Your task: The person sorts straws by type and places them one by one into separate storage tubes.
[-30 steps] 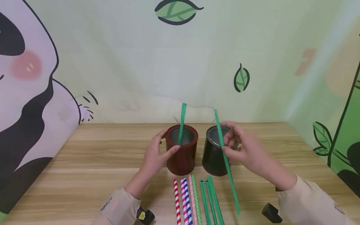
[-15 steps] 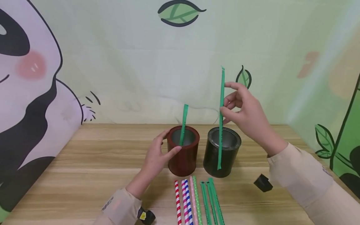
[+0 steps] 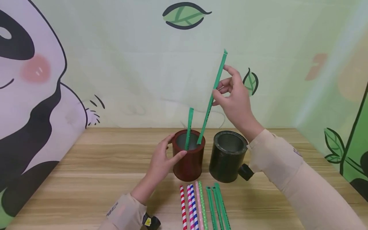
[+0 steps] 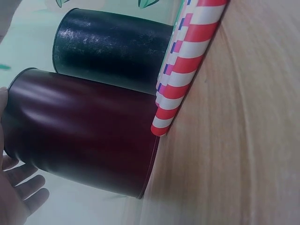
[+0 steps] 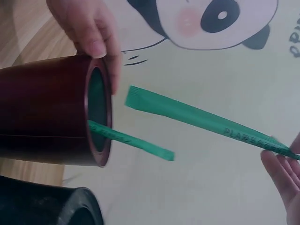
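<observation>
Black-and-white panda art fills the far left of the backdrop, and here's the left hand, thumb on the near rim, fingers spread round the left side, gripping the dark red cup! That cup stands upright on the wooden table, one standing green straw inside it, its top well above the rim. Down near, striped and dotted straws lie in a row, three wrapped green straws just to their right. Over the red cup's mouth, look, a slanting green straw, top to the right, its lower end clear of the opening in the right wrist view. Next along, the black cup stands upright, apart from its neighbour. And rightmost, raised high, the right hand: thumb and fingers in a tight pinch on that slanting straw, index finger extended up along it!
</observation>
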A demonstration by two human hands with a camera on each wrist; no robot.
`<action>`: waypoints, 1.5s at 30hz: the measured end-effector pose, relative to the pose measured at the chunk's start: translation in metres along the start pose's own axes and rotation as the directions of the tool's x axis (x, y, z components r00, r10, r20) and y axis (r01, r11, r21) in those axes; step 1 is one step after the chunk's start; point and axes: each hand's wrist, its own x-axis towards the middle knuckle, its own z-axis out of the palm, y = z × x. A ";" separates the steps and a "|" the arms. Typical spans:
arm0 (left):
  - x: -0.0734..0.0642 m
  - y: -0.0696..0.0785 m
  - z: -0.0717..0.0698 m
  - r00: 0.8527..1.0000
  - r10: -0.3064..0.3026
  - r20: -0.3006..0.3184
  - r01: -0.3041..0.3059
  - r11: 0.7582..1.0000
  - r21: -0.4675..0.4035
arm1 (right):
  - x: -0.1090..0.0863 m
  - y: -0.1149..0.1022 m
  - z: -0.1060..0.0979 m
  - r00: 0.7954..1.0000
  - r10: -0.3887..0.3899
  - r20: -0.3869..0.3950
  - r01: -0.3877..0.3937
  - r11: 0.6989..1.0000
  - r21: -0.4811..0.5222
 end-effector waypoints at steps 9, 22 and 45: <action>-0.001 -0.001 0.001 1.000 -0.016 -0.001 0.016 1.000 -0.001 | 0.004 0.025 0.026 0.998 0.024 -0.060 -0.026 0.999 -0.043; -0.001 0.000 0.001 1.000 -0.014 -0.002 0.014 1.000 0.004 | -0.012 0.045 0.053 0.990 0.110 0.090 -0.096 0.984 -0.147; 0.000 0.002 0.001 1.000 -0.009 -0.009 0.009 1.000 0.006 | -0.031 0.065 0.075 0.895 0.343 0.284 -0.273 0.927 -0.258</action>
